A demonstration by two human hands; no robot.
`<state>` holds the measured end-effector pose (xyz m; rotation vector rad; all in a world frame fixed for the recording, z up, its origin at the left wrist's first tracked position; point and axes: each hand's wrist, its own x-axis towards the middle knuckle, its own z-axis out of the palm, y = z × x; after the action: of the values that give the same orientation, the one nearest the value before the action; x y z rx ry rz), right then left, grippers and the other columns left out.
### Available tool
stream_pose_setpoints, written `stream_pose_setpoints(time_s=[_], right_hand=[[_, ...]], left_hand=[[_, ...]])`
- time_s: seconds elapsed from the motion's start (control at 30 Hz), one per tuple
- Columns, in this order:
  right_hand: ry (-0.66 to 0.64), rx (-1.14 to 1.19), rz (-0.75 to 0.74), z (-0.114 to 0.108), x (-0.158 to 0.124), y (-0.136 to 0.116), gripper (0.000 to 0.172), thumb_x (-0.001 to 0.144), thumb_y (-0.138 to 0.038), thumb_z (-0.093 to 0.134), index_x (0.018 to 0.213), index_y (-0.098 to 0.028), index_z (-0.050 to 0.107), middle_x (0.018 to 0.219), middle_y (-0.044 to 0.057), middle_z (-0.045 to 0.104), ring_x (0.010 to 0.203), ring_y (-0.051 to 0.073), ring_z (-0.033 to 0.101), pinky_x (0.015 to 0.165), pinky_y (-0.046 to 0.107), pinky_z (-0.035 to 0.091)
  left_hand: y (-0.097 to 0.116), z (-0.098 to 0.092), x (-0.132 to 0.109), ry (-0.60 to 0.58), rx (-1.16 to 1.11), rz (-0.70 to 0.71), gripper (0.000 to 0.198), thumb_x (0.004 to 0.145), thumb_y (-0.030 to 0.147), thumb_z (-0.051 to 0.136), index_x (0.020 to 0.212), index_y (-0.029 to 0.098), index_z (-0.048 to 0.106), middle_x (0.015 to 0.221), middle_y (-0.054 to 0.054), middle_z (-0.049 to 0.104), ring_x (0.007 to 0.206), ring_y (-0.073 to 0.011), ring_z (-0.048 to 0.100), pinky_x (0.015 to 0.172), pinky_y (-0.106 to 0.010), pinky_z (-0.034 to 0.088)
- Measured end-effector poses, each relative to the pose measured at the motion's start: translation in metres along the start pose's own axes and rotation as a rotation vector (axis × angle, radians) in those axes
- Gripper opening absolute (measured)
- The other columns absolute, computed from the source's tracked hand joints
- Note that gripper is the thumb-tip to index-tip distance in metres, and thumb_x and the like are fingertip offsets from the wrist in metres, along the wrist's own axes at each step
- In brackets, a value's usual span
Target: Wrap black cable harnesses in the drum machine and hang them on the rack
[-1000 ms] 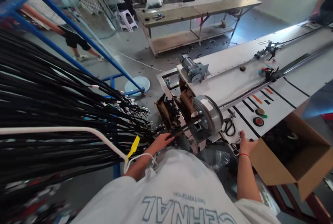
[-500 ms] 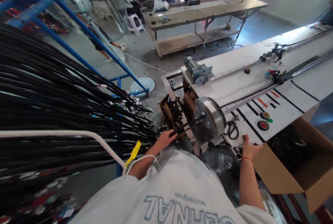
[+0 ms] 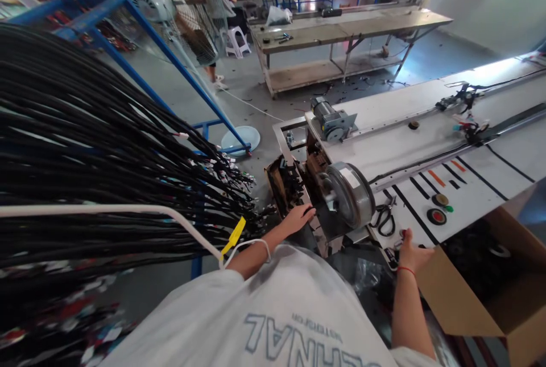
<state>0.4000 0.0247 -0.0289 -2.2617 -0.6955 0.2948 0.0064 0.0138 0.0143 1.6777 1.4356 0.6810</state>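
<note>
My left hand (image 3: 297, 219) is at the metal frame in front of the taping machine's round drum (image 3: 350, 193). Its fingers are curled, with a small dark piece at the fingertips that I cannot make out. At the table's near corner, my right hand (image 3: 413, 253) has its fingers apart, one fingertip at a small switch with a red part (image 3: 402, 234). Black-handled scissors (image 3: 385, 219) lie between drum and right hand. Beyond that hand are a tape roll with a red centre (image 3: 437, 217) and a brownish roll (image 3: 439, 200).
Bundled black cables (image 3: 128, 145) hang on a blue rack (image 3: 183, 88) at the left. An open cardboard box (image 3: 460, 293) stands at the right, under the white table (image 3: 384, 128). A motor (image 3: 328, 119) sits behind the drum. A fan (image 3: 151, 1) and a bench (image 3: 350, 28) are farther back.
My left hand has moved right, closer to the drum. The black strip that ran from it to the drum no longer shows. My right hand stays by the switch; the view has shifted slightly.
</note>
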Motion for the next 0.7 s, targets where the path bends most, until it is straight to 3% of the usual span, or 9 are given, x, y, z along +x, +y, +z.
stream_pose_setpoints(time_s=[0.17, 0.27, 0.33, 0.47, 0.6, 0.7], right_hand=[[-0.010, 0.003, 0.047, -0.001, -0.004, -0.004, 0.078, 0.073, -0.068, 0.061, 0.119, -0.009, 0.041, 0.127, 0.032, 0.049, 0.124, 0.042, 0.047, 0.105, 0.056, 0.035], [-0.009, 0.001, 0.058, -0.002, -0.005, -0.006, 0.072, 0.080, -0.068, 0.051, 0.119, -0.008, 0.041, 0.128, 0.033, 0.048, 0.124, 0.041, 0.046, 0.106, 0.055, 0.034], [-0.003, 0.006, 0.040, -0.003, -0.005, -0.006, 0.074, 0.075, -0.068, 0.058, 0.118, -0.009, 0.042, 0.127, 0.031, 0.049, 0.124, 0.040, 0.047, 0.105, 0.053, 0.035], [0.003, 0.032, 0.028, -0.002, -0.003, -0.003, 0.080, 0.065, -0.064, 0.071, 0.118, -0.011, 0.042, 0.124, 0.027, 0.052, 0.122, 0.039, 0.049, 0.105, 0.050, 0.038], [0.006, 0.044, 0.055, -0.002, -0.002, -0.001, 0.069, 0.077, -0.065, 0.057, 0.116, -0.011, 0.044, 0.123, 0.029, 0.052, 0.123, 0.040, 0.047, 0.105, 0.053, 0.036], [0.005, 0.051, 0.055, -0.003, -0.003, -0.001, 0.071, 0.074, -0.066, 0.060, 0.117, -0.012, 0.044, 0.124, 0.029, 0.052, 0.122, 0.041, 0.049, 0.104, 0.054, 0.037]], left_hand=[[0.005, 0.013, 0.007, -0.093, -0.239, -0.122, 0.060, 0.092, 0.069, 0.024, 0.060, 0.020, 0.039, 0.051, 0.003, 0.042, 0.051, -0.0110, 0.040, 0.054, -0.024, 0.037], [0.004, 0.018, 0.006, -0.108, -0.289, -0.212, 0.062, 0.091, 0.071, 0.023, 0.057, 0.021, 0.036, 0.047, 0.004, 0.038, 0.048, -0.0102, 0.036, 0.049, -0.024, 0.034], [0.003, 0.017, 0.005, -0.089, -0.275, -0.228, 0.063, 0.091, 0.071, 0.023, 0.055, 0.021, 0.036, 0.047, 0.003, 0.037, 0.048, -0.0106, 0.037, 0.049, -0.025, 0.034], [0.004, 0.008, 0.007, -0.045, -0.209, -0.150, 0.061, 0.092, 0.067, 0.024, 0.058, 0.020, 0.040, 0.053, 0.002, 0.044, 0.055, -0.0119, 0.044, 0.055, -0.025, 0.038], [-0.001, 0.000, 0.008, -0.095, -0.090, -0.034, 0.048, 0.091, 0.054, 0.041, 0.067, 0.016, 0.055, 0.065, -0.001, 0.058, 0.065, -0.0142, 0.053, 0.064, -0.024, 0.043], [-0.022, -0.006, 0.005, -0.195, 0.043, -0.108, 0.029, 0.083, 0.042, 0.056, 0.071, 0.016, 0.062, 0.067, 0.000, 0.063, 0.066, -0.0154, 0.057, 0.064, -0.023, 0.043]])
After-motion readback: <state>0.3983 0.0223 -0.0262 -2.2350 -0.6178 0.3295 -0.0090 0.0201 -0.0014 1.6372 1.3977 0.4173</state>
